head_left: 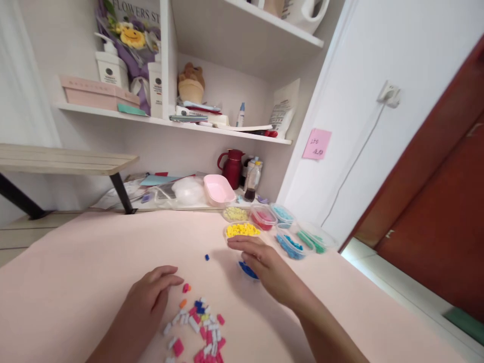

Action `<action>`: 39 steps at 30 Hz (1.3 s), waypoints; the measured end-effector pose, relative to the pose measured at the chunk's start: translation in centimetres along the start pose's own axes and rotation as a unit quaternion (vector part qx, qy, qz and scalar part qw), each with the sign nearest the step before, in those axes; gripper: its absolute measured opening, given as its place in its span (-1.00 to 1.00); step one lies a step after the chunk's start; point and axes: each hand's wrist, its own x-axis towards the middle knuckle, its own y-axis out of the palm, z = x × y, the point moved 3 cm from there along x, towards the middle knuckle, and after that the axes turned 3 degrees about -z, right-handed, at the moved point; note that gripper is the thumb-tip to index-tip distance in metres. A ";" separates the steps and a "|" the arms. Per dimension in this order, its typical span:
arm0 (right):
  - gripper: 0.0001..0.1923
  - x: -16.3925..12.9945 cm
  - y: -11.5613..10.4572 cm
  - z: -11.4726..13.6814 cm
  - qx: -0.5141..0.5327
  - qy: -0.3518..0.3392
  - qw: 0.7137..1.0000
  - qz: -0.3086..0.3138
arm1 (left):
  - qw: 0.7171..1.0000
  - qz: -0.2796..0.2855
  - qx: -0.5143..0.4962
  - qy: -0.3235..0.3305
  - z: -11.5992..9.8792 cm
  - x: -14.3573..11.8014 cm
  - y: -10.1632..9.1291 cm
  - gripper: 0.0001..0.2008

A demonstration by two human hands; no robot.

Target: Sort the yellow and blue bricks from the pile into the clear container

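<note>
Pile of small beads [200, 330] nearest, pink, white, blue, on pink table [75, 262]. Left hand [149, 297] flat beside pile, fingers together, holding nothing. Right hand [260, 262] over blue bead tub [247, 270], fingers loosely spread, palm down. Lone blue bead [206, 257] between hands. Yellow bead tub [242, 230] just beyond.

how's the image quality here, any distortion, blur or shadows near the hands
Head view: wide-angle distortion bends the white shelf and tilts the red-brown door; light is soft and even, no harsh glare; the right hand casts a faint shadow on the pale pink tabletop; the left hand and the pile of small coloured plastic bricks look slightly soft.
</note>
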 end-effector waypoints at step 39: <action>-0.76 -0.7 7.9 0.9 -0.046 -0.059 0.996 0.051 | 0.995 0.081 -0.047 0.021 -2.9 -1.2 0.0 -0.60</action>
